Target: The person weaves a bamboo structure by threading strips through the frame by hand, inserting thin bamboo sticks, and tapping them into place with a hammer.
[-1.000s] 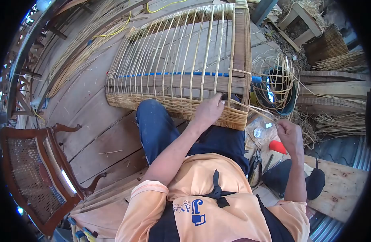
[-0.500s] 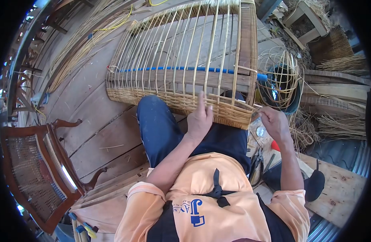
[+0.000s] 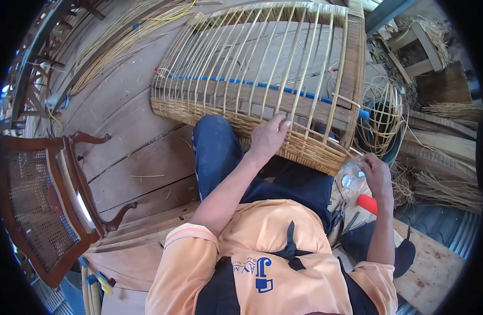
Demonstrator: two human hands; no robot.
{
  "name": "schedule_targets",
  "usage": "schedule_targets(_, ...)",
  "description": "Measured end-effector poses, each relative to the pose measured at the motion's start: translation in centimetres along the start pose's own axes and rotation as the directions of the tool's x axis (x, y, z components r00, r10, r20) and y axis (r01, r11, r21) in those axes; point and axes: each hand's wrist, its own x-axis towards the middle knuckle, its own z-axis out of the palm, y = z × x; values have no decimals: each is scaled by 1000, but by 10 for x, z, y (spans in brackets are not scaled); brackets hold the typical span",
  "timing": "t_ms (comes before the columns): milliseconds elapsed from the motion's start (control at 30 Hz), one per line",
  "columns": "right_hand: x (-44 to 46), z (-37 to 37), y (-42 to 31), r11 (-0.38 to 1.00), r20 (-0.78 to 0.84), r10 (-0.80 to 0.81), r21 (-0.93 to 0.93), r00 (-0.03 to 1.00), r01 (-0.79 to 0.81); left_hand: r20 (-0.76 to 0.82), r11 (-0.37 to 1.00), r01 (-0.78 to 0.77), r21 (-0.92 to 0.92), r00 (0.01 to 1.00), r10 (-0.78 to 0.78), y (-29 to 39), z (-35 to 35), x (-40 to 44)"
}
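Note:
A wooden frame [image 3: 357, 68] strung with upright rattan stakes leans across my knees, with a band of rattan weaving [image 3: 312, 149] along its near edge. My left hand [image 3: 268, 139] is closed at the upper edge of this band, its thumb and fingers pressed around a stake and the weave. Just beyond the frame's near right corner, my right hand [image 3: 376, 170] has its fingers pinched on a thin rattan strand [image 3: 355, 152] that runs out from the corner. A blue tube [image 3: 288, 90] passes behind the stakes.
A round open basket of strands [image 3: 383, 118] stands right of the frame. Below my right hand lie a clear plastic object [image 3: 350, 180] and a red object [image 3: 367, 203]. A caned wooden chair [image 3: 39, 205] lies at left, and long rattan bundles [image 3: 112, 55] lie farther back.
The frame appears shifted right in view. My left hand's raised index finger has curled down onto the weave. My right hand has moved slightly outward from the corner.

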Motion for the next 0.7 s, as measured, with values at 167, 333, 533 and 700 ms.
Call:
schedule_targets(167, 21, 30, 1, 940, -177, -337, -14, 925, 340, -256, 921, 61, -385, 952, -169, -13, 10, -24)
schedule_targets(333, 15, 18, -16, 976, -118, -219, -35, 969, 216, -259, 999, 36, 28, 965, -28, -15, 7, -32)
schedule_targets(533, 11, 20, -7, 954, -190, -297, -14, 936, 300, 55, 934, 51, 355, 996, -75, 1, 3, -38)
schedule_targets(700, 15, 27, -8, 956, -189, -293, -76, 937, 283, 125, 927, 65, 369, 985, -118, -9, -4, -30)
